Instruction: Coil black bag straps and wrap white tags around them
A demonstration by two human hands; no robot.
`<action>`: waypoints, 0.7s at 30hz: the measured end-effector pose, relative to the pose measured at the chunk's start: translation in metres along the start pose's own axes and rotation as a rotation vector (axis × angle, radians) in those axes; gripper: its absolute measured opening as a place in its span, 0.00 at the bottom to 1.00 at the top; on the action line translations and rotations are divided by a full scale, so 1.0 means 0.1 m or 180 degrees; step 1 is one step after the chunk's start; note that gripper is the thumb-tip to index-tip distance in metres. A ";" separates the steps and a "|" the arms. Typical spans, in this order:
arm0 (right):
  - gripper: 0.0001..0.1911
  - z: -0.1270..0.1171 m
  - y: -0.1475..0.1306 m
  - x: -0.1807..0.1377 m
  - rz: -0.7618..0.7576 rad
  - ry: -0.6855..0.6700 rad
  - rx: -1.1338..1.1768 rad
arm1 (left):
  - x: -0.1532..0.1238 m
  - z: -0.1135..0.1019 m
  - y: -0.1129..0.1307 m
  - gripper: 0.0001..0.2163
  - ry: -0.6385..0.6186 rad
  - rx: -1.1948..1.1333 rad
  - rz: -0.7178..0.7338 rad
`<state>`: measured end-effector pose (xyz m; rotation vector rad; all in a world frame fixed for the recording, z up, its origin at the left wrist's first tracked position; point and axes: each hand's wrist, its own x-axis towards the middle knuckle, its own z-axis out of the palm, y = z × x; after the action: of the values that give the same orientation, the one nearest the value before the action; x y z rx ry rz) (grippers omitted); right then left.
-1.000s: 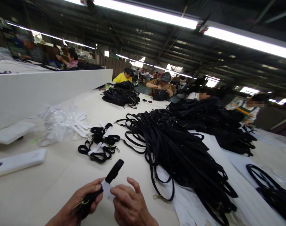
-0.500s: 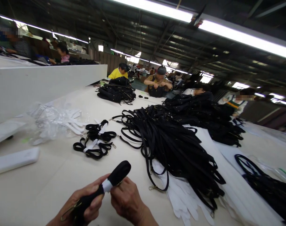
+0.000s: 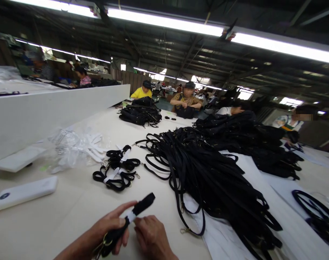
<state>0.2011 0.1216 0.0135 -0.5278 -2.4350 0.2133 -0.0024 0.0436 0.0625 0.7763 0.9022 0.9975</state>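
Observation:
My left hand [image 3: 110,225] grips a folded black strap [image 3: 142,204] with a brass clasp near my palm. A white band [image 3: 131,216] wraps the strap's middle, and my right hand [image 3: 150,236] pinches that band with its fingertips. Just beyond my hands lie a few bundled black straps with white bands [image 3: 115,168]. To the right spreads a big heap of loose black straps [image 3: 208,169] over white sheets [image 3: 224,238].
A white flat device [image 3: 23,193] lies at the left, near a clear bag of white bands [image 3: 75,146] and a white partition [image 3: 53,104]. More black strap piles [image 3: 140,112] sit farther down the table [image 3: 58,216]. Several other people work at the far end and right side.
The white band has gone from a loose flap to a tight wrap around the strap. My right hand shifted under the strap; the view wobbled slightly.

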 end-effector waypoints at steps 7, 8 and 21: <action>0.14 -0.16 0.05 -0.46 0.0683 -0.0135 -0.0033 | 0.15 -0.77 0.39 0.25 0.1779 0.4194 0.0326; 0.14 -0.16 0.06 -0.51 0.0760 -0.0132 -0.0023 | 0.18 -0.86 0.48 0.24 0.1813 0.4625 0.0362; 0.15 -1.03 0.65 -0.68 0.1545 0.0738 -0.0739 | 0.35 -1.24 -0.65 0.20 0.1379 0.4525 0.1266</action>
<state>0.3341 0.1547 0.0399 -1.1785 -2.0837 0.0623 -0.0810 0.0698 -0.0555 2.0238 1.9171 0.7528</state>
